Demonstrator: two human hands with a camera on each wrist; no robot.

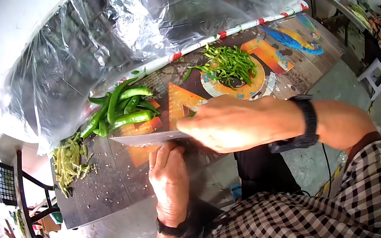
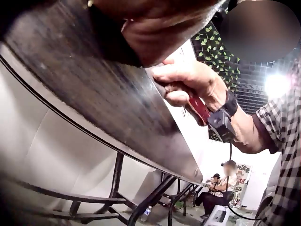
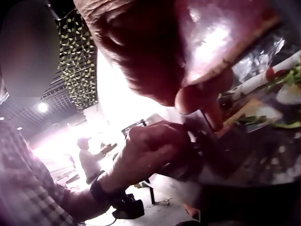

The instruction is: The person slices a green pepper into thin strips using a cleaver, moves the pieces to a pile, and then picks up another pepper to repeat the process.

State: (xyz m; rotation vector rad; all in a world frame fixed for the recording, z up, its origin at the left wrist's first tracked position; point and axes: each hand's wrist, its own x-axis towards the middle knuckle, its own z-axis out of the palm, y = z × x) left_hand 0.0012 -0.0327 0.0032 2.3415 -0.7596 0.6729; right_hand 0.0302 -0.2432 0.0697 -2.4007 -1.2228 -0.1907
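Note:
My right hand [image 1: 231, 122] grips the red handle [image 2: 198, 109] of a broad knife, its blade [image 1: 141, 139] pointing left across the table. Just below the blade in the head view, my left hand [image 1: 168, 172] rests with bent fingers against the table; whatever lies under its fingertips is hidden. Whole green peppers [image 1: 133, 118] are heaped beyond the blade. A pile of thin green strips [image 1: 231, 62] lies farther right, on a round printed patch. In the right wrist view the left hand [image 3: 146, 150] is close beside the knife hand.
Pale green scraps [image 1: 70, 160] cover the left end of the dark table [image 1: 112, 191]. Clear plastic sheeting [image 1: 145, 21] spans the far side, with a rolled edge along the tabletop. A black crate [image 1: 4, 183] stands at the left, and other people sit in the background.

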